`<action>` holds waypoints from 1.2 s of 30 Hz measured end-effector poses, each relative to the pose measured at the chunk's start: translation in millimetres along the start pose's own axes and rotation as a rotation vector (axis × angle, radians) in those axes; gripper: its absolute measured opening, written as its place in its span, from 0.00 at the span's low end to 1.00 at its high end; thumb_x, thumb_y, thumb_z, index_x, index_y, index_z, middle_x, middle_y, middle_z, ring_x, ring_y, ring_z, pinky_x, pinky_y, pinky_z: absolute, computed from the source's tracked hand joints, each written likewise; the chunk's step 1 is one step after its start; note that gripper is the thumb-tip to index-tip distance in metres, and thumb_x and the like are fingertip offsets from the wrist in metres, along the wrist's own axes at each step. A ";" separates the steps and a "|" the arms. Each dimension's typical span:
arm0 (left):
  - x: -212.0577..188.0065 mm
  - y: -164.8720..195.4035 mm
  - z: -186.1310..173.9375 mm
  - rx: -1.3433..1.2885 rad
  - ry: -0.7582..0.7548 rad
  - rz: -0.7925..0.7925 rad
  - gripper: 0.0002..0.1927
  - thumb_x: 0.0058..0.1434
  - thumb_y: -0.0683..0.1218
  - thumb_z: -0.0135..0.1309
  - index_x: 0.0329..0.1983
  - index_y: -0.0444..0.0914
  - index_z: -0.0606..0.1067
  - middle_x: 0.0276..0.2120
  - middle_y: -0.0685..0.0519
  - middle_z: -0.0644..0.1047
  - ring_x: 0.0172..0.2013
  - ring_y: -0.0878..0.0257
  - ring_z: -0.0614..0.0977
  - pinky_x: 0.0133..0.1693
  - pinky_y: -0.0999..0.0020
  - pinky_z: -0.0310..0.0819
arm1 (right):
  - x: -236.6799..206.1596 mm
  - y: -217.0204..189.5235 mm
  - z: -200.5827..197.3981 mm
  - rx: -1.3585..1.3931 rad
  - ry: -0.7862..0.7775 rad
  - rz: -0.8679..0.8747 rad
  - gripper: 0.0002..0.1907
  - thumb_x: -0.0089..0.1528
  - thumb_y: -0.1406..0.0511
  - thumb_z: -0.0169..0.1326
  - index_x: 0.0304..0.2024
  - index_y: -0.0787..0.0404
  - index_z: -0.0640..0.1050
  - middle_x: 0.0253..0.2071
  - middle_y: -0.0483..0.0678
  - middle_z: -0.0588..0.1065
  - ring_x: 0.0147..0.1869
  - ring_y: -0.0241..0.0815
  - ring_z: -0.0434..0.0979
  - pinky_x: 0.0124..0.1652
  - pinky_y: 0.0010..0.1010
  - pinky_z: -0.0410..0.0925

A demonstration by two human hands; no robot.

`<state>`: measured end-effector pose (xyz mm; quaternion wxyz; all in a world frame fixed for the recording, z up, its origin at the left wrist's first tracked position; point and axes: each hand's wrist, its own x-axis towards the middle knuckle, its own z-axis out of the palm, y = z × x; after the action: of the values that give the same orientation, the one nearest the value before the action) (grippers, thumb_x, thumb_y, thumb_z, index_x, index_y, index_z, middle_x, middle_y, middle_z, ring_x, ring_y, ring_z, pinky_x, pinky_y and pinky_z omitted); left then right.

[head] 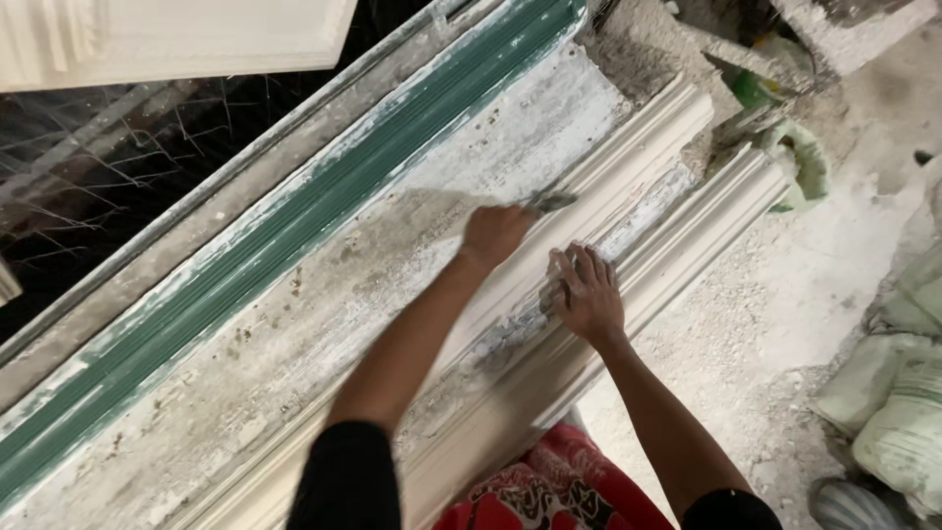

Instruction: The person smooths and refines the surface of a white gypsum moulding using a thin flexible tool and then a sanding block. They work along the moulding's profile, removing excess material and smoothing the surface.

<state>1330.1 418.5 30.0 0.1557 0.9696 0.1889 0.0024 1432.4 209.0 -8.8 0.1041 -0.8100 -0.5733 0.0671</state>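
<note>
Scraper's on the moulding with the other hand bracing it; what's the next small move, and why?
Probably draw the scraper in the left hand a short stroke back along the white moulding, toward the right hand. The right hand lies flat on the profile, and rough grey residue shows in the groove between both hands.

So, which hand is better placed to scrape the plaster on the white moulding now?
The left hand, I think. It already holds the small metal scraper, whose blade lies on the long white plaster moulding. The right hand holds no tool and rests flat on the moulding, steadying it.
</note>
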 end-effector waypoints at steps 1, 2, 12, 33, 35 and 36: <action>-12.8 -7.8 -0.9 -0.012 0.017 0.014 0.12 0.71 0.48 0.43 0.53 0.44 0.74 0.38 0.47 0.80 0.35 0.53 0.83 0.33 0.53 0.78 | -0.4 1.6 1.1 0.020 0.028 -0.013 0.38 0.61 0.59 0.53 0.74 0.41 0.58 0.73 0.56 0.59 0.78 0.63 0.55 0.71 0.61 0.52; -28.7 -14.0 -0.9 -0.007 0.042 0.032 0.14 0.71 0.47 0.44 0.55 0.45 0.75 0.37 0.46 0.80 0.34 0.52 0.83 0.34 0.52 0.79 | -0.4 3.2 2.6 0.044 0.051 -0.022 0.37 0.63 0.59 0.52 0.74 0.41 0.58 0.73 0.56 0.59 0.78 0.63 0.56 0.71 0.60 0.52; -28.3 -16.6 6.8 0.140 -0.014 0.020 0.20 0.66 0.45 0.47 0.61 0.40 0.73 0.38 0.48 0.81 0.29 0.51 0.84 0.28 0.52 0.77 | 5.3 15.0 5.5 0.043 -0.150 0.023 0.38 0.62 0.55 0.50 0.74 0.48 0.56 0.75 0.59 0.53 0.78 0.64 0.50 0.71 0.62 0.45; 154.1 31.0 9.0 0.193 -0.182 -0.012 0.21 0.71 0.48 0.42 0.66 0.44 0.68 0.40 0.48 0.79 0.29 0.51 0.83 0.28 0.55 0.77 | 165.8 294.4 -52.1 -0.075 -0.083 -0.088 0.37 0.67 0.49 0.39 0.75 0.57 0.56 0.77 0.64 0.50 0.79 0.65 0.45 0.69 0.66 0.47; 199.9 42.1 15.4 0.181 -0.305 -0.071 0.20 0.72 0.48 0.40 0.67 0.46 0.66 0.36 0.45 0.78 0.25 0.51 0.83 0.25 0.55 0.77 | 170.9 297.7 -51.1 -0.023 -0.098 -0.088 0.36 0.67 0.49 0.37 0.75 0.57 0.55 0.77 0.64 0.50 0.80 0.65 0.46 0.70 0.64 0.47; 223.7 47.8 18.1 0.221 -0.128 -0.019 0.18 0.71 0.48 0.41 0.63 0.46 0.69 0.36 0.48 0.79 0.26 0.52 0.83 0.27 0.54 0.77 | 169.9 298.8 -50.4 0.018 -0.084 -0.082 0.35 0.67 0.51 0.37 0.75 0.55 0.54 0.77 0.63 0.50 0.81 0.64 0.46 0.72 0.62 0.47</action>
<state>1556.5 453.1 15.1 0.0596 0.9771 0.1869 -0.0819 1773.9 268.6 -31.6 0.0898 -0.7812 -0.6093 0.1021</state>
